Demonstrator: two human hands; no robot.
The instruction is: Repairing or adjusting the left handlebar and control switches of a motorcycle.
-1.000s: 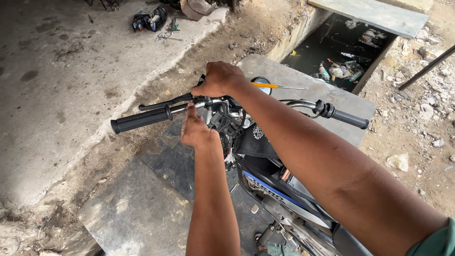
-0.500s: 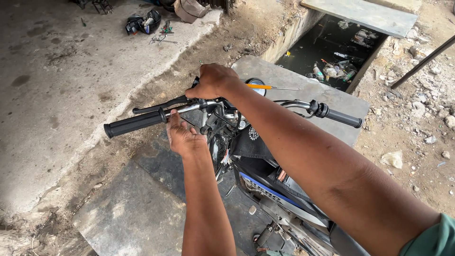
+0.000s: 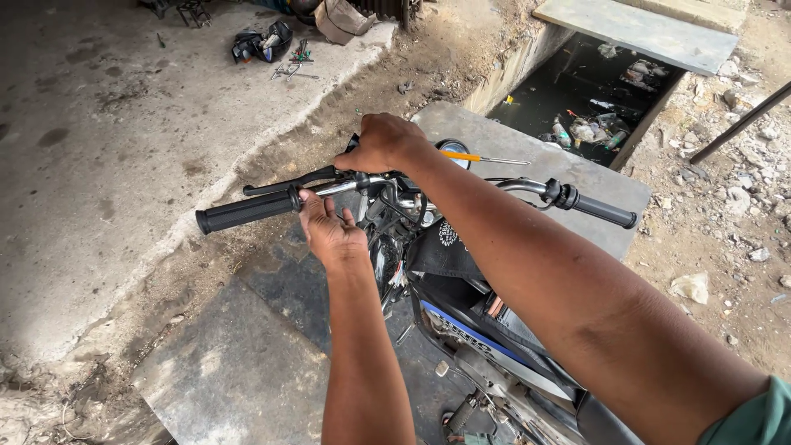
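With fingers open under the handlebar (image 3: pixel 329 188), left hand (image 3: pixel 329 235) palm-up.

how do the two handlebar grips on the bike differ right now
The left grip lies nearer the camera and looks longer and thicker; the right grip looks slimmer. The left hand has its fingertips at the bar just inboard of the left grip, while no hand is near the right grip; the right hand sits at the middle of the handlebar. A black lever shows above the left grip, none by the right. Both are black.
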